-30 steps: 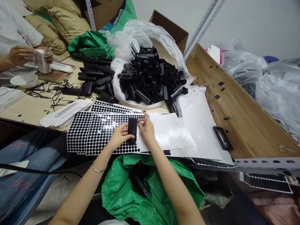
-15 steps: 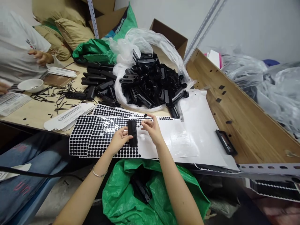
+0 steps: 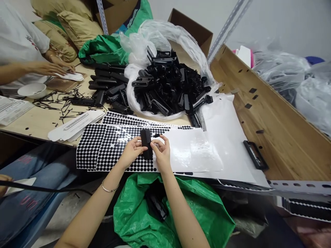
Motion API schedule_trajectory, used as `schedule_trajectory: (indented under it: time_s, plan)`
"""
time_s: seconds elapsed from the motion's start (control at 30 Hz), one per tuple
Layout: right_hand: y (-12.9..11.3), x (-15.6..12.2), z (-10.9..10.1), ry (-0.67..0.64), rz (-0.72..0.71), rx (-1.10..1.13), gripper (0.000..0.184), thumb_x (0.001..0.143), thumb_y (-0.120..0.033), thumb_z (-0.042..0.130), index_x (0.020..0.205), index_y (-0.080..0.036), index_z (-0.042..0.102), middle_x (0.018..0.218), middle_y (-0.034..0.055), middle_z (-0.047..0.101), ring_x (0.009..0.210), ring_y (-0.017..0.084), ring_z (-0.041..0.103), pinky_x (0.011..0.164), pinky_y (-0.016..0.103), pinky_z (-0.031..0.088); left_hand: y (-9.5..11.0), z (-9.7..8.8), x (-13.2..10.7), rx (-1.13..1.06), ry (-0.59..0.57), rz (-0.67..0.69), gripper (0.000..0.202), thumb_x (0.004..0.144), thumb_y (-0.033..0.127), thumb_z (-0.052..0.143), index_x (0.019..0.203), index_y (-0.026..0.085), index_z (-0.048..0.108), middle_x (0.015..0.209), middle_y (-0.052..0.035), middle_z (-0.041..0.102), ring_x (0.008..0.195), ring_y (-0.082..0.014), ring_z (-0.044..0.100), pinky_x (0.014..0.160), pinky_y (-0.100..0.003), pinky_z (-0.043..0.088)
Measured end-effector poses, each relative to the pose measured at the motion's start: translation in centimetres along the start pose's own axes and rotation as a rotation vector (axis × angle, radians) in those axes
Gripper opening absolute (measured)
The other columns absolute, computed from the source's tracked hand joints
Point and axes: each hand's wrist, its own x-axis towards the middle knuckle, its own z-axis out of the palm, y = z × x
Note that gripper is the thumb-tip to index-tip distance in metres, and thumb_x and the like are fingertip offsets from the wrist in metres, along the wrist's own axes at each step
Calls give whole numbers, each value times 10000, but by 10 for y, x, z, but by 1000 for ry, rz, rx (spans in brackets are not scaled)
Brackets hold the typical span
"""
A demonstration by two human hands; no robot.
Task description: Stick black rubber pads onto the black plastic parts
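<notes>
The left hand is clamped on a dark case, fingers behind its left edge and thumb across its front, while the right hand meets its right edge with thumb and fingertips; whether the right hand truly pinches it I cannot tell. The two hands are close together, with the case upright between them. A small black bit sits at the right hand's raised forefinger, too small to make out. Under and to the left of the hands lie sheets of black dots, overlapping on the counter; just right of the hands, the top one is bare and glossy. White paper spreads farther right, with a dark frame beside it against a wooden board that walls off that side. Straight beyond the hands rises a heap of black parts, ringed by clear plastic whose bunched edge stands between the hands and the heap. To the left, past the sheets, are white cards, then scattered black pins and a white bowl. Farther that way, a co-worker's hands rest on another white stack. Nearer the wearer, below the hands, a green bag gapes with dark parts inside, the right forearm crossing in front of it.
</notes>
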Motion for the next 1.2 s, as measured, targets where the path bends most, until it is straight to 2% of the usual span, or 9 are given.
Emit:
schedule_trajectory:
  time_s: [0.23,0.47,0.57,0.67,0.77,0.9,0.97,1.1,1.2]
  plan:
    - [1,-3,3,20,-22,-4,454,725,-241,711,1077,-259,426,774,-64,628,777,131,634,833,319,503,-1,-1,-1,20,14,-8,464,584,314,857,934,173,588,869,-56,767,732,-178,723,675,-276,593]
    - [6,-2,4,64,-30,-60,395,698,-253,740,953,-253,438,720,-65,606,762,144,637,841,338,511,-2,-2,-1,48,13,12,464,576,347,861,894,180,566,848,-54,759,732,-187,722,676,-286,592]
    - [9,-2,4,117,-63,-61,483,675,-272,764,990,-273,399,738,-71,570,767,140,618,850,344,529,-3,-4,-1,51,0,16,463,586,344,857,910,177,573,854,-60,757,728,-188,721,678,-293,594]
    - [9,-3,3,185,-118,-53,686,595,-255,822,1085,-319,346,939,-40,545,867,130,590,881,336,547,-3,-4,-1,63,-13,16,460,585,312,855,935,174,590,841,-59,753,737,-194,720,697,-302,593]
    - [6,-2,3,106,-93,-54,798,552,-250,845,1142,-345,316,1108,-8,512,894,125,590,858,319,558,-2,-3,-1,81,-42,16,435,582,267,845,934,170,608,860,-60,754,800,-200,720,751,-302,583]
    - [2,-2,2,8,-37,-50,794,601,-269,818,1190,-356,293,1112,-19,534,708,89,600,757,300,563,-4,-4,-4,83,-74,18,384,621,258,814,939,172,617,889,-62,752,828,-193,714,765,-297,575]
    - [1,-2,1,9,-50,-46,743,626,-283,805,1184,-347,319,1124,-10,546,721,97,617,764,310,562,-6,-7,-4,86,-81,36,400,631,271,812,965,171,617,914,-68,745,863,-202,707,783,-309,573]
    - [-3,-3,-2,-41,-73,-22,616,635,-263,804,1113,-315,420,1199,30,555,1008,171,635,888,346,543,-8,-6,3,113,10,134,435,649,321,807,1010,172,618,999,-84,709,993,-232,668,931,-371,527]
    - [-3,-2,-4,-140,-13,-18,691,621,-218,821,1167,-325,412,1048,-10,625,901,143,643,845,313,546,-7,2,0,195,104,229,421,705,372,759,1052,180,616,1101,-94,639,1082,-244,619,1013,-409,473]
